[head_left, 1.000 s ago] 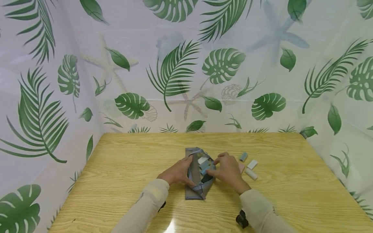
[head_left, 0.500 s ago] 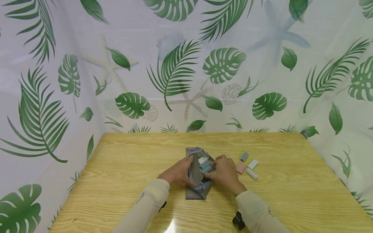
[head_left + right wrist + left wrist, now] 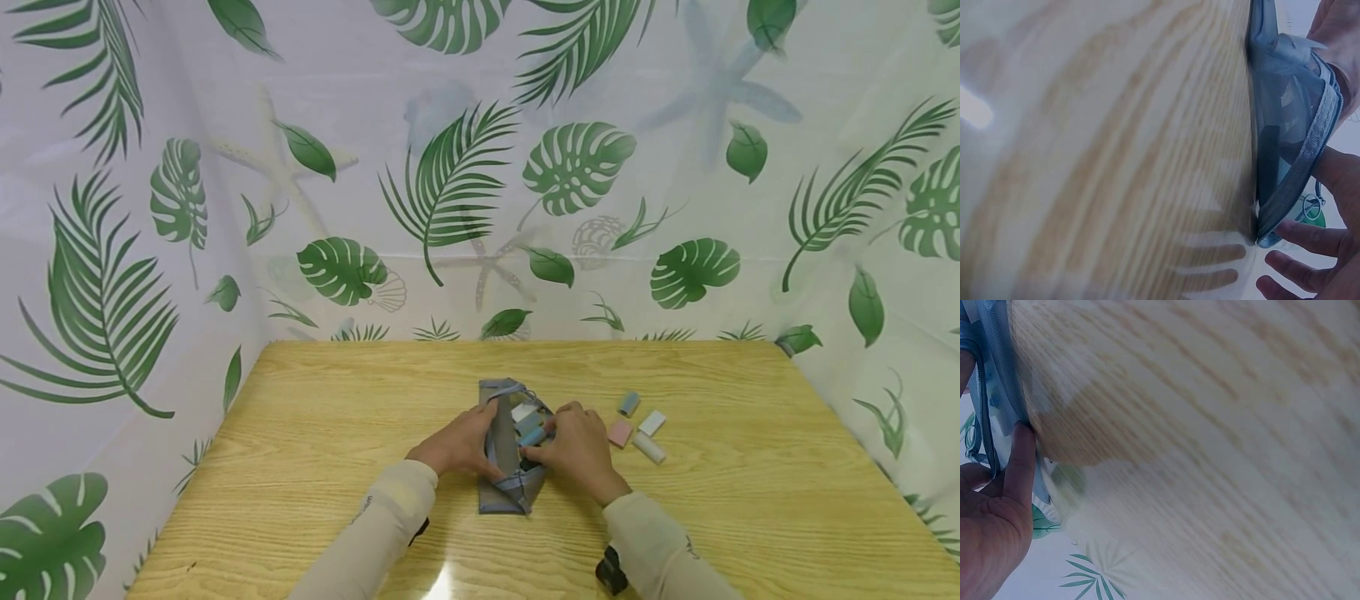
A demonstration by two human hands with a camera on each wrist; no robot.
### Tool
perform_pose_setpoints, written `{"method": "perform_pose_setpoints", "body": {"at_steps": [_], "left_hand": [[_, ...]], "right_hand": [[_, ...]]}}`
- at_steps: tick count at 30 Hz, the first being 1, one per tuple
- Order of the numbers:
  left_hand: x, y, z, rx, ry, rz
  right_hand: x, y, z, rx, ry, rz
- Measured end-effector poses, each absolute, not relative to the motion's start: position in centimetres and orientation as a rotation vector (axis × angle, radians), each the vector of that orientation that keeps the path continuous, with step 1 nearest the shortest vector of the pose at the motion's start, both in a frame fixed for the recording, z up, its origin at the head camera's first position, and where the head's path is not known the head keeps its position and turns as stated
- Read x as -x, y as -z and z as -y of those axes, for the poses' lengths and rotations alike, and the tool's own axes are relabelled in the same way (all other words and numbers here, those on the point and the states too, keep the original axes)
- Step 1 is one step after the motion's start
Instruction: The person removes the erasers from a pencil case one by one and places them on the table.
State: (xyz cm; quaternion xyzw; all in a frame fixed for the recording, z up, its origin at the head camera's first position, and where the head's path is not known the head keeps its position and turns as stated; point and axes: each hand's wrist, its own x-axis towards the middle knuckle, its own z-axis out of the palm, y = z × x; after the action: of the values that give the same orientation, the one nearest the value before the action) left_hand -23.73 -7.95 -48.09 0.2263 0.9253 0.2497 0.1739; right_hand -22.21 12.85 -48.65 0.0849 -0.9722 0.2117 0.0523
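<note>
A grey-blue mesh zip pouch lies on the table, its mouth gaping upward. Inside are small blocks that look like erasers, among them a white block and a blue block, plus something dark near the front end. My left hand holds the pouch's left side, thumb toward the near end. My right hand is at the right rim; its thumb reaches into the mouth, while in the right wrist view the index finger touches the zip edge from outside. The lower fingers extend loosely there.
Right of the pouch lie a blue block, a white block, a pink block and an off-white block. A leaf-patterned sheet stands behind the wooden table.
My right hand has shifted slightly left and its thumb has gone lower at the pouch mouth, uncovering the pink block. The left hand and pouch stay nearly still.
</note>
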Motion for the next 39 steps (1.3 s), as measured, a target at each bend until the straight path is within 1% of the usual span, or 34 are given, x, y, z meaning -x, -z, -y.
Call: {"method": "perform_pose_setpoints", "body": {"at_steps": [16,24,39], "left_hand": [[23.6,47.8,7.9,-0.64,-0.747,-2.614],[23.7,47.8,7.9,-0.623,-0.745,-2.61],[23.6,47.8,7.9,-0.627,-0.734,-2.625]], "right_hand": [[22.5,49.0,-12.9,-0.288,-0.651,2.931],[22.4,48.5,-13.0,-0.339,-0.654,2.896],[22.6,47.8,-13.1,-0.345,-0.692,2.903]]}}
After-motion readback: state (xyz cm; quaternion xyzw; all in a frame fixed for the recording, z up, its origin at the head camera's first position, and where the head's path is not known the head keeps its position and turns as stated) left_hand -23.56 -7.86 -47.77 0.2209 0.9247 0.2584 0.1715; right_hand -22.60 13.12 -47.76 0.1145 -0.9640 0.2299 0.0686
